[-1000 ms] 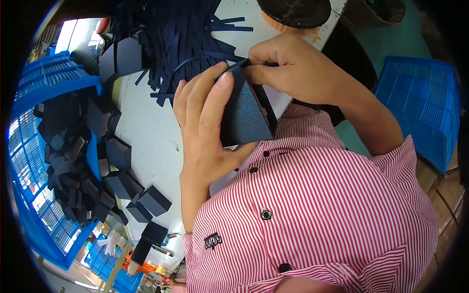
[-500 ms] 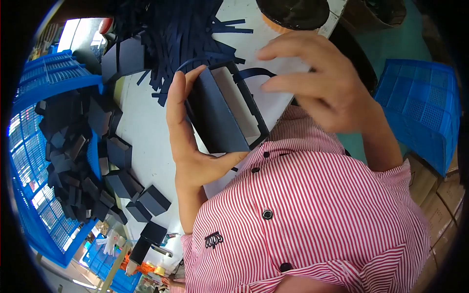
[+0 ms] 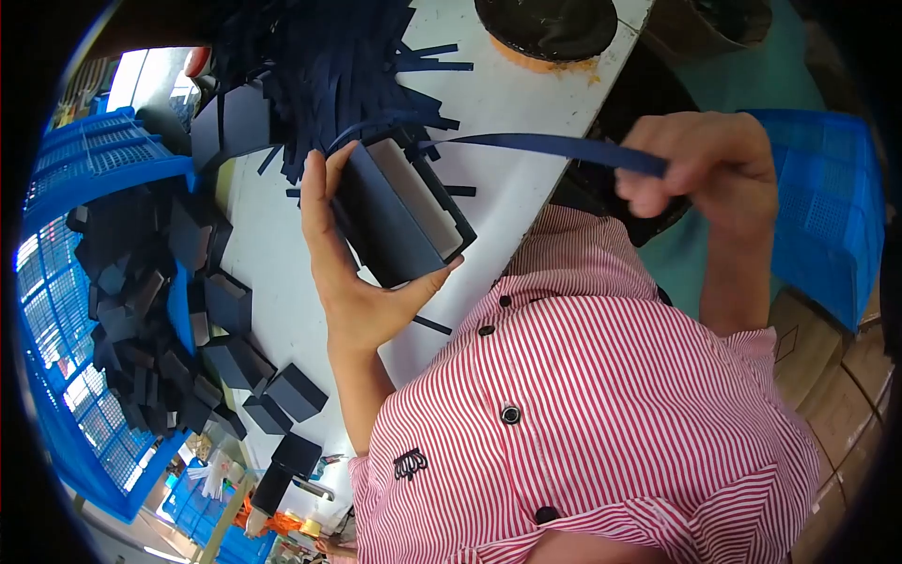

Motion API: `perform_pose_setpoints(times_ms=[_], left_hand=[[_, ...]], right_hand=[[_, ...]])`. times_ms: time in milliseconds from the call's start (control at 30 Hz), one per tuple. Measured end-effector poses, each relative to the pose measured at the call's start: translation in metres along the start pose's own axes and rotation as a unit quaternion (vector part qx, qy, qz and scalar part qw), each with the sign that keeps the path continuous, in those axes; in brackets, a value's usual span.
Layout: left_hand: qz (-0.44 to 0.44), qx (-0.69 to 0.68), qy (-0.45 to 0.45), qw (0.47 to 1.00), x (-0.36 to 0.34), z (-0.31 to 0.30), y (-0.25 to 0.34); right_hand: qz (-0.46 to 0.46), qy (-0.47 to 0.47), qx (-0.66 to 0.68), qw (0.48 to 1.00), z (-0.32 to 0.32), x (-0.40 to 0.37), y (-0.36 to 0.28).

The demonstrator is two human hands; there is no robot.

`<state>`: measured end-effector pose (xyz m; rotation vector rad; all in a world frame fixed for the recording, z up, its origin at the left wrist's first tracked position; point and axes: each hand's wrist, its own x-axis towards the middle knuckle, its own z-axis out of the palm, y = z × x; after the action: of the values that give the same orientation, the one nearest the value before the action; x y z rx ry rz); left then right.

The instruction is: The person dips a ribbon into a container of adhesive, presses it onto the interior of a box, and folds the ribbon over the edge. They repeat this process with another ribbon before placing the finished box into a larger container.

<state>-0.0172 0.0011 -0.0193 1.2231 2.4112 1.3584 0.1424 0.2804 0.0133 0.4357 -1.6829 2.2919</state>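
Note:
My left hand (image 3: 352, 282) is wrapped round a dark navy box (image 3: 390, 221), thumb along its near end and fingers at the far end. The box is tilted, and its pale interior shows on the right. From the far end of the box a dark blue ribbon strip (image 3: 554, 146) stretches out to the right. My right hand (image 3: 705, 169) pinches the strip's free end, somewhat blurred by motion. Beyond the box lies a heap of similar ribbon strips (image 3: 329, 66) on the white table (image 3: 291, 273).
A blue crate (image 3: 56, 376) full of dark box pieces (image 3: 132, 310) stands at left, with several loose ones beside it. A round container with a dark top (image 3: 550, 28) sits at the table's far edge. Another blue crate (image 3: 827, 226) and cardboard boxes (image 3: 817, 376) are at right.
My right hand has moved right and closed on the ribbon strip, pulling it out long and nearly straight. The left hand and box have shifted slightly left.

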Motion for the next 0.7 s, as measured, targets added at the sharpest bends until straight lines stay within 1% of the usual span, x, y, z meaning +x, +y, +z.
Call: perform_pose_setpoints(times_ms=[33, 133, 233, 267, 333, 433, 533, 567, 700], left_hand=[[-0.004, 0.003, 0.000, 1.000, -0.001, 0.001, -0.002], [0.022, 0.011, -0.010, 1.000, 0.002, 0.001, 0.001], [0.005, -0.010, -0.012, 1.000, 0.002, 0.005, 0.003], [0.008, -0.004, -0.018, 1.000, 0.002, 0.006, 0.004], [0.015, 0.007, -0.028, 0.999, 0.003, 0.007, 0.005], [-0.001, 0.011, -0.046, 0.999, 0.003, 0.015, 0.006], [0.023, 0.022, -0.077, 0.997, 0.007, 0.022, 0.007], [0.028, 0.023, -0.088, 0.995, 0.009, 0.025, 0.011], [0.055, -0.014, -0.119, 0.991, 0.014, 0.036, 0.017]], right_hand=[[-0.029, -0.006, -0.018, 0.999, -0.007, -0.004, -0.001], [-0.065, 0.031, -0.029, 0.997, -0.008, -0.012, -0.001], [-0.069, 0.109, 0.044, 0.991, -0.010, -0.014, 0.008], [-0.059, 0.145, -0.018, 0.987, -0.011, -0.013, 0.013], [-0.004, 0.269, 0.002, 0.963, 0.008, -0.002, 0.014], [0.053, 0.327, 0.015, 0.943, 0.004, -0.006, 0.034], [0.174, 0.353, 0.045, 0.918, 0.007, -0.006, 0.033], [0.173, 0.403, 0.033, 0.898, 0.009, -0.004, 0.042], [0.206, 0.441, -0.092, 0.869, 0.014, -0.001, 0.050]])
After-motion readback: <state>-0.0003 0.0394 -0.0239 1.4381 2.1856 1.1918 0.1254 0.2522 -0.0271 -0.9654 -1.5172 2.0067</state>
